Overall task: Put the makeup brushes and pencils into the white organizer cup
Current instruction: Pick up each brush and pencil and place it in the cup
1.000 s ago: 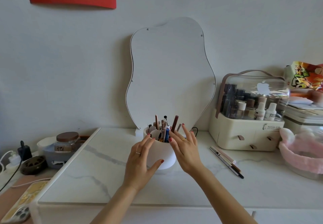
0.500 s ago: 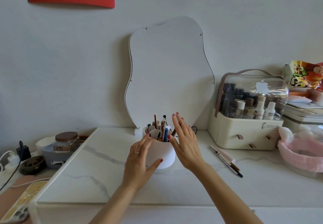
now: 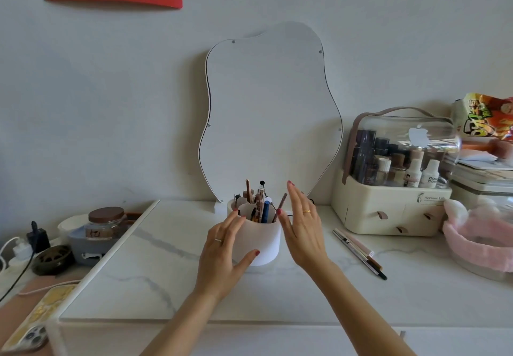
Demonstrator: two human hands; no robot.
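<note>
The white organizer cup [image 3: 263,237] stands on the marble tabletop in front of a wavy mirror, with several brushes and pencils [image 3: 259,204] sticking up from it. My left hand [image 3: 222,250] rests against the cup's left side, thumb wrapped across its lower front. My right hand [image 3: 302,230] is flat and open beside the cup's right side, fingers pointing up, holding nothing. A brown pencil [image 3: 280,207] leans in the cup just by its fingertips. Three loose pencils [image 3: 358,250] lie on the table to the right.
A cream cosmetics box [image 3: 388,208] with a clear lid stands at the right, a pink headband [image 3: 477,233] on a clear bowl beyond it. Left of the tabletop are a jar [image 3: 105,224], a grey box, cables and a phone [image 3: 33,325]. The mirror [image 3: 269,111] leans on the wall.
My right hand let go of the brown pencil, which now stands in the cup, and drew back to the cup's right side with fingers spread. My left hand stayed on the cup.
</note>
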